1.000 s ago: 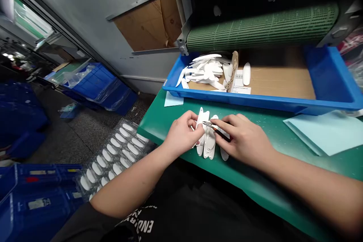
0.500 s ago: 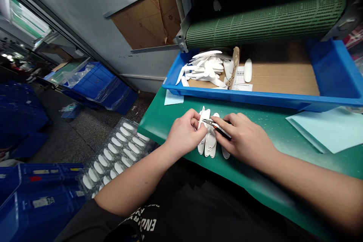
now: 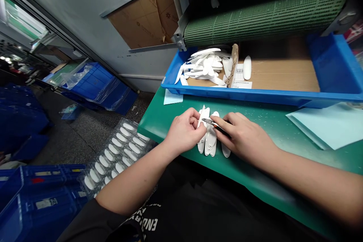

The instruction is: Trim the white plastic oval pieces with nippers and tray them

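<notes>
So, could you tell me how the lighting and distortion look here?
In the head view, the wall and table edge bow from wide-angle distortion, glare whitens the wall's upper left, and the left hand, right hand, white pieces and small tool look sharp.

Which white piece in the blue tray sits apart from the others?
The oval one by the paper label; the others lie heaped to its left.

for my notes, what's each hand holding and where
Left hand pinches a white oblong piece near its top; right hand grips a small pointed tool by its handle.
</notes>
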{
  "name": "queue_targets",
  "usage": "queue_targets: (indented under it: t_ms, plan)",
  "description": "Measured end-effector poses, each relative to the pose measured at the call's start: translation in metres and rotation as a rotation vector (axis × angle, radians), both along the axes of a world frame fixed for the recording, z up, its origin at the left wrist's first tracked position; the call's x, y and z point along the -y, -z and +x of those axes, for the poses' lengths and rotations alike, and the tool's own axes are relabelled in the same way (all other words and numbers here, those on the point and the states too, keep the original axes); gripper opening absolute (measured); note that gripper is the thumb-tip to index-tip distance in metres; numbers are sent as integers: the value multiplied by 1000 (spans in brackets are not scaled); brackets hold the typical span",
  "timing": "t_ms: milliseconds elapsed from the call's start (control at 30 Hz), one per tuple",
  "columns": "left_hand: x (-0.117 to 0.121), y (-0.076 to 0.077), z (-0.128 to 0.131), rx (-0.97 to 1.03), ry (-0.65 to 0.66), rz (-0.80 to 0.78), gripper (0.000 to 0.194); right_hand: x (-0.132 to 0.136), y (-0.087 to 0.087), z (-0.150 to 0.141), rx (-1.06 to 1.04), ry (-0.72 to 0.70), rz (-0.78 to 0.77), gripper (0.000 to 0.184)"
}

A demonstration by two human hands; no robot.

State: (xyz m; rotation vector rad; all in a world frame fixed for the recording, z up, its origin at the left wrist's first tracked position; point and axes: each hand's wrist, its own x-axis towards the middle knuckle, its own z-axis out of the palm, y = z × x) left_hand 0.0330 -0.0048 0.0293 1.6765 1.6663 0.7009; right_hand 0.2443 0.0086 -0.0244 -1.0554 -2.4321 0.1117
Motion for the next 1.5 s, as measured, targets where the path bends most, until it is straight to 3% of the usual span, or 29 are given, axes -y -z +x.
queue_targets:
  t_ms: [167, 367, 667, 833, 1000, 1167, 1367, 1500]
  plan:
    - [-1, 2, -3, 124, -3, -96, 11, -1, 0, -1, -60, -34, -5, 51]
    - [-2, 5, -5, 295, -91, -159, 15, -4, 5, 2, -265, -1, -99, 38]
    - [0, 0, -1, 286, -94, -175, 14, -2, 2, -1, -195, 35, -79, 35]
    - [-5, -2, -4, 59, -44, -111, 17, -8, -4, 4, -121, 77, -75, 34]
    - [-13, 0, -15, -167, -41, 32, 25, -15, -20, 21, 257, 179, -47, 31]
    - [-24, 5, -14, -253, -3, 21, 37, -17, -24, 42, 487, 236, -103, 27]
    - [-36, 0, -6, -371, 138, -45, 49, -20, -44, 51, 455, 323, -159, 42]
    - [-29, -7, -30, -360, 83, 65, 51, -9, -65, 43, 250, 377, -455, 44]
